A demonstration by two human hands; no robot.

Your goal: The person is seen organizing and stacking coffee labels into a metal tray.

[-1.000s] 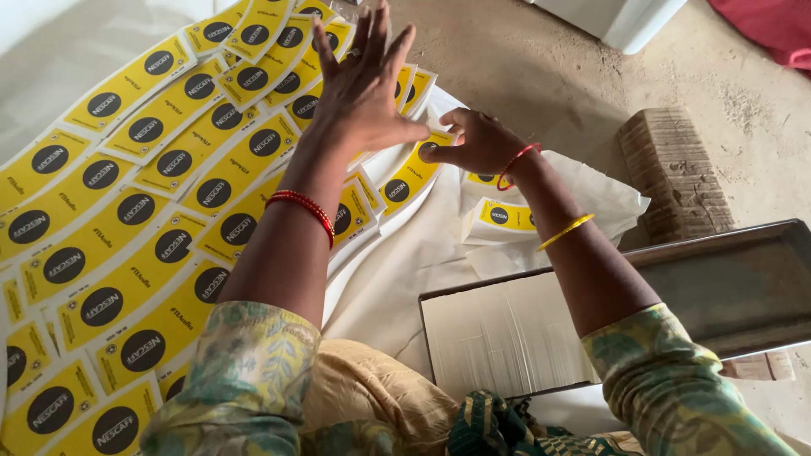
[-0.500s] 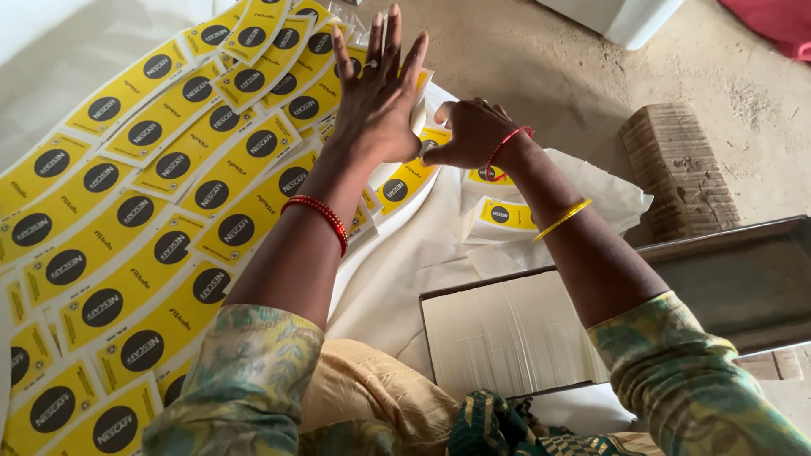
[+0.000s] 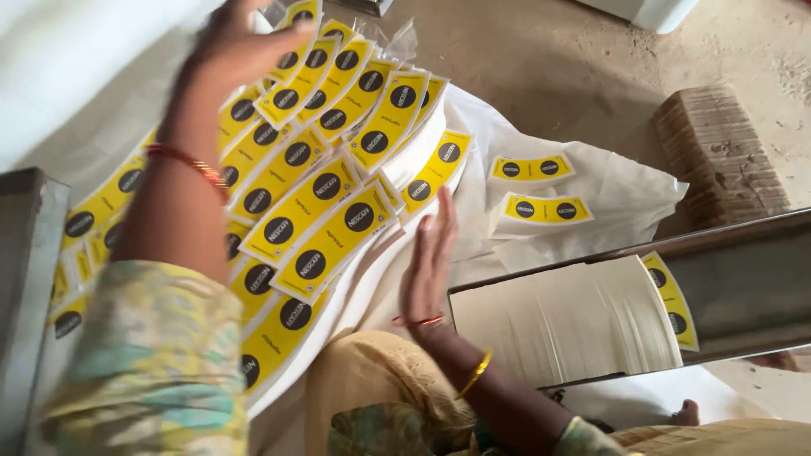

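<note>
A big fan of yellow curved paper blanks [image 3: 329, 190], each with black round marks, slopes across the left and middle of the view. My left hand [image 3: 241, 46] is raised over the fan's upper end; it is blurred, so its grip is unclear. A red bangle sits on that wrist. My right hand [image 3: 429, 253] is flat, fingers straight, its palm against the white right edge of the fanned stack. It holds nothing. Red thread and a gold bangle circle that forearm.
Two loose yellow blanks [image 3: 530, 169] [image 3: 545, 209] lie on white sheeting [image 3: 625, 194]. A metal tray [image 3: 743, 279] at right holds a stack of white-backed blanks [image 3: 566, 321]. A brown ribbed block [image 3: 718, 152] stands on the concrete floor. A grey metal edge [image 3: 25, 253] is at left.
The view has swung right and closer. My left hand went up and left along the fan. My right hand left the loose blanks and drew back to the stack's edge.
</note>
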